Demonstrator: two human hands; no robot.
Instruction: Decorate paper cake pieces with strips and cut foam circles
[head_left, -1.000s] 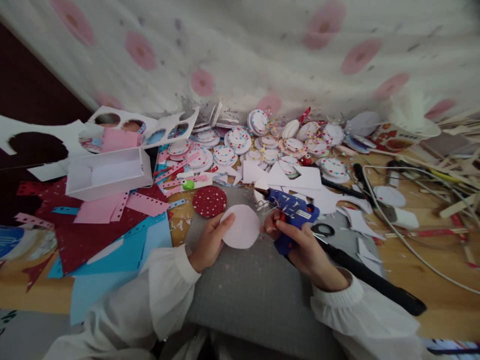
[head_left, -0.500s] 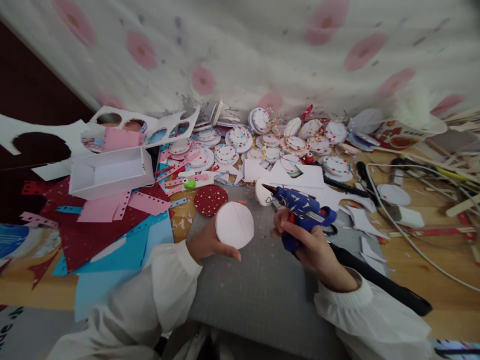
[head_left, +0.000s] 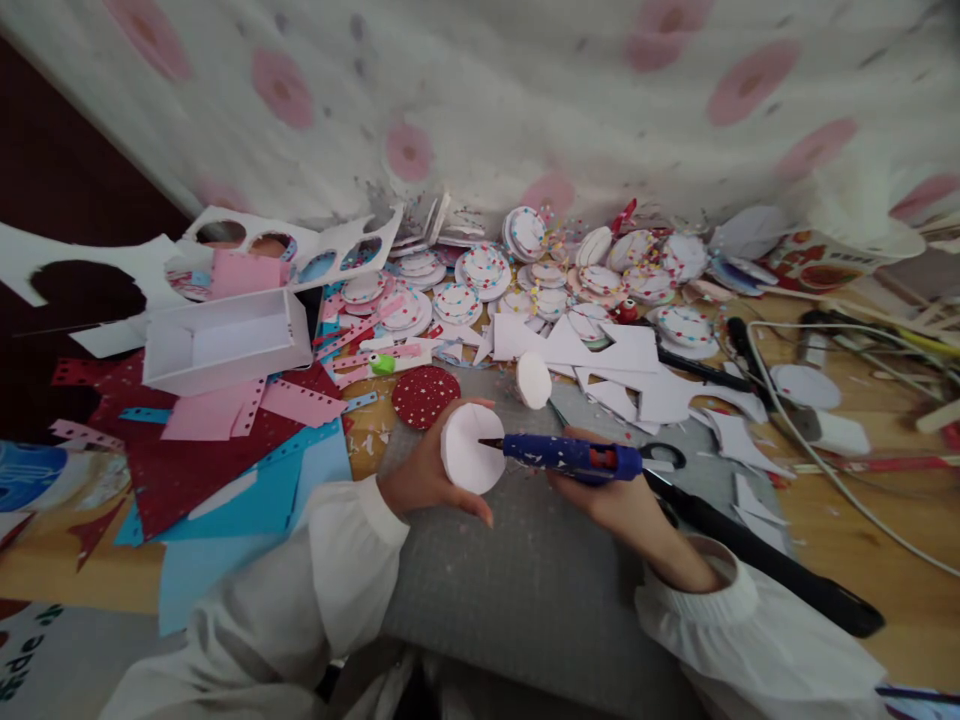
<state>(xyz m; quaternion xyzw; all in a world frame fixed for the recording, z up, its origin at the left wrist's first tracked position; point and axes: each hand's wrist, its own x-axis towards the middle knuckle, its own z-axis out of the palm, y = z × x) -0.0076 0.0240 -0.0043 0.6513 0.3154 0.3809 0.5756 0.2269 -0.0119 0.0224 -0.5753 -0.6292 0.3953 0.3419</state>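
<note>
My left hand (head_left: 426, 470) grips a round white disc (head_left: 471, 470) by its edge, the flat face turned up toward me. In my right hand (head_left: 611, 510) is a blue hot glue gun (head_left: 559, 455), its dark nozzle pointing left over the disc's middle; whether the tip touches cannot be made out. Just beyond the left hand lies a dark red disc (head_left: 426, 396) with white stars. A smaller white disc (head_left: 533, 381) stands tilted on the grey cutting mat (head_left: 540, 580), behind the glue gun.
Layered white discs with coloured dots (head_left: 484, 268) crowd the back. Left are a white open box (head_left: 225, 345), pink strips and red and blue sheets (head_left: 262, 490). A black-handled tool (head_left: 795, 570), scissors (head_left: 664, 456), white scraps (head_left: 615, 345) and a white cable (head_left: 840, 500) lie right.
My right hand has swung the glue gun leftward and levelled it, bringing the nozzle from beyond the disc to over its face. My left hand keeps hold of the white disc.
</note>
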